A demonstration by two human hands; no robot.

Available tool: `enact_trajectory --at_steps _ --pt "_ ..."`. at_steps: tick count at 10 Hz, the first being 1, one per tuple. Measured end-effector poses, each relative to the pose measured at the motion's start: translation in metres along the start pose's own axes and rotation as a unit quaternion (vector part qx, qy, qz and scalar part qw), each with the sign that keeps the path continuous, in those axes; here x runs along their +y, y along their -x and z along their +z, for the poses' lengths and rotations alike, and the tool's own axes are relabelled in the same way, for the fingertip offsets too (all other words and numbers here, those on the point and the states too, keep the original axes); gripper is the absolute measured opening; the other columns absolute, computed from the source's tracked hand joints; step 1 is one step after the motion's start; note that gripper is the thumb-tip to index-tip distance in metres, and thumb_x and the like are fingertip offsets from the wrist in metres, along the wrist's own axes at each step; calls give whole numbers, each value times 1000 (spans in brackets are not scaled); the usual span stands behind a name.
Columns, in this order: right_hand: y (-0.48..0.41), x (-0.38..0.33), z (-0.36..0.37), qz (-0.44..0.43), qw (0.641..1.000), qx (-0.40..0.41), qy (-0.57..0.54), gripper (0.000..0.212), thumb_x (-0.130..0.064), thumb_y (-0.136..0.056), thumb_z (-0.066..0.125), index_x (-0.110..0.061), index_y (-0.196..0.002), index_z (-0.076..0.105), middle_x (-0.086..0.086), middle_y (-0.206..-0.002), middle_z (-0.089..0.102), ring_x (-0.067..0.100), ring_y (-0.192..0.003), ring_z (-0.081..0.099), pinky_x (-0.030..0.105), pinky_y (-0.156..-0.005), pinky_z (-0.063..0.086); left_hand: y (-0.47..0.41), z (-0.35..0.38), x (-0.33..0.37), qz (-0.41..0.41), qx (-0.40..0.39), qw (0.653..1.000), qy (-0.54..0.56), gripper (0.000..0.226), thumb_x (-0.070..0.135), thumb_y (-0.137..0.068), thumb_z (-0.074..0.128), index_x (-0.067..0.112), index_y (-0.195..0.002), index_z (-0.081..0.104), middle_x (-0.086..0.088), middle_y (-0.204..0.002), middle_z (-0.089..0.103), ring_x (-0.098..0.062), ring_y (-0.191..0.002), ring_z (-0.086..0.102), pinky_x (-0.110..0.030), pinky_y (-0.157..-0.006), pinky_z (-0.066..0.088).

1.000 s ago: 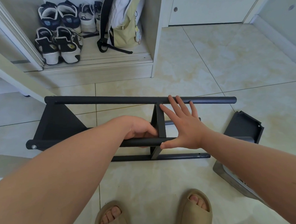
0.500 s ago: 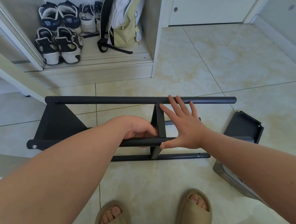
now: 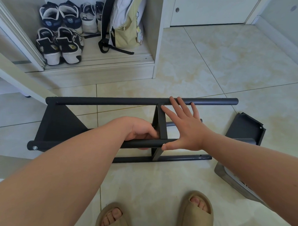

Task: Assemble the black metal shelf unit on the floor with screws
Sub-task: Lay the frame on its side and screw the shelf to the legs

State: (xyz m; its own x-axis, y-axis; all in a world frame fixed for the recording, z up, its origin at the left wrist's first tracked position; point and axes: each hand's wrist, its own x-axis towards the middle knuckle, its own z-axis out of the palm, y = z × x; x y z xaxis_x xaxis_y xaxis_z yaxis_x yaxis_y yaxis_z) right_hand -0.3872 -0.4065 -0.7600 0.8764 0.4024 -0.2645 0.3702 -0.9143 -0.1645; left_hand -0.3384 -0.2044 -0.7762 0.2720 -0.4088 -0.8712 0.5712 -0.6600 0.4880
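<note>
Steadying the black shelf unit (image 3: 57, 122), lying on its side on the tiled floor (image 3: 211, 68) across the middle of the frame. Wrapping the left hand (image 3: 141, 130) around the near tube (image 3: 49, 146), seemingly, with fingertips hidden beside the upright middle panel (image 3: 162, 124). Pressing the right hand (image 3: 187, 128) flat, fingers straight and spread, thumb touching the near tube, fingertips reaching the far tube (image 3: 110, 102). Standing in tan sandals (image 3: 197, 211) at the bottom edge, near a loose black panel (image 3: 246, 128) at right. Facing shoes (image 3: 58, 45) and a backpack (image 3: 125, 24) in the cabinet (image 3: 157, 36) at upper left.
</note>
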Motion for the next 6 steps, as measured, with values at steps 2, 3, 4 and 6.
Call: enact_trajectory --at_steps 2,3,4,6 --pt "0 0 0 2 1000 -1 1 129 -103 -57 30 -37 -158 -16 -4 -162 -37 18 -147 -39 59 -120 -17 -3 2 1 1 31 999 -14 23 27 -93 64 15 -109 74 -3 -93 72 -20 -94 63 -37 -97 53" --pt "0 0 0 0 1000 -1 0 129 -103 -57 31 -37 -158 -16 -4 -162 -36 18 -147 -39 58 -120 -17 -3 3 2 7 24 999 -19 16 22 -93 63 14 -100 74 -3 -84 71 -21 -90 62 -36 -94 52" --pt "0 1 1 -1 1000 2 -3 129 -103 -57 31 -37 -159 -15 -4 -162 -36 19 -147 -38 59 -120 -17 -2 1 1 18 4 1000 -9 18 15 -93 57 15 -98 74 -5 -93 69 -22 -92 60 -36 -90 49" --pt "-1 1 1 1 1000 3 0 129 -103 -57 32 -37 -159 -15 -4 -162 -36 18 -146 -39 58 -120 -17 -1 1 0 11 17 1000 15 21 23 -94 60 15 -106 75 -4 -94 70 -21 -92 61 -36 -89 52"
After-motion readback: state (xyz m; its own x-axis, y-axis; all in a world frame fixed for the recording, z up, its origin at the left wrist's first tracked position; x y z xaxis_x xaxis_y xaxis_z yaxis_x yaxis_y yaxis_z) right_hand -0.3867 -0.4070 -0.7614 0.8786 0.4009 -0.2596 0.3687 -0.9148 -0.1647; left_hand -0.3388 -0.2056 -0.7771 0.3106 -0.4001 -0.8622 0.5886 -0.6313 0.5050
